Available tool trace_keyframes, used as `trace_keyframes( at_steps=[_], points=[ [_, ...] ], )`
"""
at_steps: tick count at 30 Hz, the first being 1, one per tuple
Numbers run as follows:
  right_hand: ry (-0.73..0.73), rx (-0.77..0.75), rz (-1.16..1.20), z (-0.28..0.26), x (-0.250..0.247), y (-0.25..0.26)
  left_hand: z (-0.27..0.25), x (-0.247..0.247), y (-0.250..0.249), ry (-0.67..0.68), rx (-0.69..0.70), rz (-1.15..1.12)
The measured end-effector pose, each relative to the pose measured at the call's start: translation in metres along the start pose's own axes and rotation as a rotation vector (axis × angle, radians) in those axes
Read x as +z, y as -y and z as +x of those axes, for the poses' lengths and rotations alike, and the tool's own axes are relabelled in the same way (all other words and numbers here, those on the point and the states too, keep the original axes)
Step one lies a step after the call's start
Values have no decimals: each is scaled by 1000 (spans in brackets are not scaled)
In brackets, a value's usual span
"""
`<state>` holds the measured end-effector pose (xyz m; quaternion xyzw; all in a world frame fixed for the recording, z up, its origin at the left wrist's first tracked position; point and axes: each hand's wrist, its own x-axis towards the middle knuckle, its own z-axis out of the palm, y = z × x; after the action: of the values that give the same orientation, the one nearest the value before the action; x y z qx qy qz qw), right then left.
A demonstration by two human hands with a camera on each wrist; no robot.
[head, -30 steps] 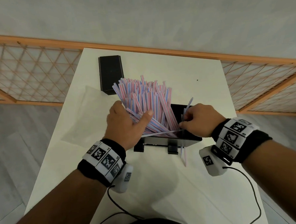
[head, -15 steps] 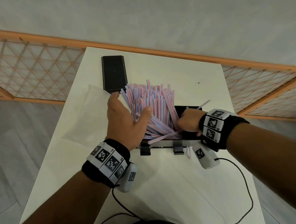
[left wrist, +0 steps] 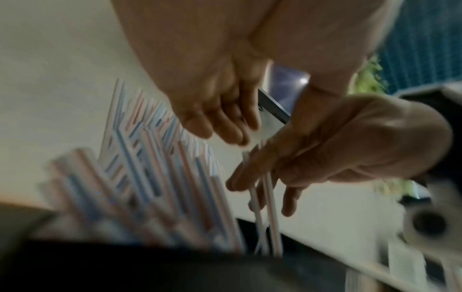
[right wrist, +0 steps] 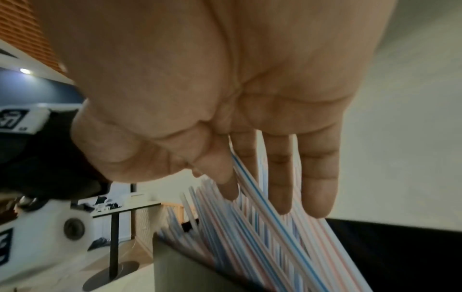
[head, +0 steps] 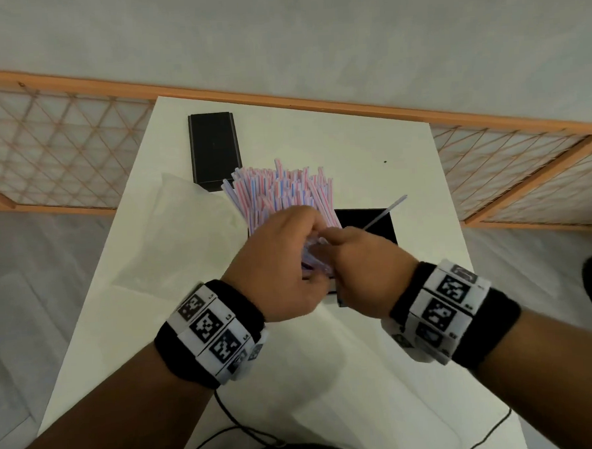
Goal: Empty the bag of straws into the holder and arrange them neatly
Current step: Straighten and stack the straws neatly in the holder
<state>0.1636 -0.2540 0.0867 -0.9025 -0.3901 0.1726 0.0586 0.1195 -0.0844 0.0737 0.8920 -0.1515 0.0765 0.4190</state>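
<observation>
— Pink-and-blue striped straws [head: 281, 190] stood in a loose sheaf in the black holder [head: 373, 222] when I looked through the head camera. They leaned away from me toward the far left, packed into the holder's left part. One stray straw [head: 385, 212] lay slanted across the open right part, its tip poking out past the far right corner.

— And your hands?

— Both were over the near edge of the holder, touching each other. My left hand [head: 279, 263] was cupped against the near side of the sheaf, fingers bent. Whether it truly gripped the straws or only pressed on them, I could not tell; its wrist view was blurred.

— The right one?

— My right hand [head: 362, 269] sat just beside the left. From its wrist camera I saw the fingers [right wrist: 280, 177] nearly straight and a little spread, with a blue-striped straw [right wrist: 272, 217] running down between the thumb and the first finger into the holder. The left wrist view showed two thin straws [left wrist: 265, 213] passing through those fingers.

— Where was the bag?

— A clear plastic bag [head: 171, 231] lay flat on the white table [head: 330, 377], left of the holder. A flat black lid [head: 214, 149] lay beyond it, near the far edge.
</observation>
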Motion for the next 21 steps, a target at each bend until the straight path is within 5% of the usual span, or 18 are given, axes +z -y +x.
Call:
trace_keyframes(
  at_steps=[4, 7, 11, 15, 18, 21],
  points=[
    [35, -37, 131, 2, 14, -5, -6, 7, 13, 67, -41, 119],
    [-84, -128, 296, -8, 6, -11, -2, 7, 16, 82, 77, 268],
    [-421, 243, 182, -14, -27, -53, 1, 10, 21, 105, 128, 287],
    [-166, 586, -73, -6, -52, -97, 5, 10, 18, -36, 108, 284],
    [-25, 591, -95, 7, -50, -106, 10, 7, 15, -204, 59, 291],
    [-63, 544, -39, 18, -47, -101, 13, 4, 14, -272, 9, 248]
  ],
)
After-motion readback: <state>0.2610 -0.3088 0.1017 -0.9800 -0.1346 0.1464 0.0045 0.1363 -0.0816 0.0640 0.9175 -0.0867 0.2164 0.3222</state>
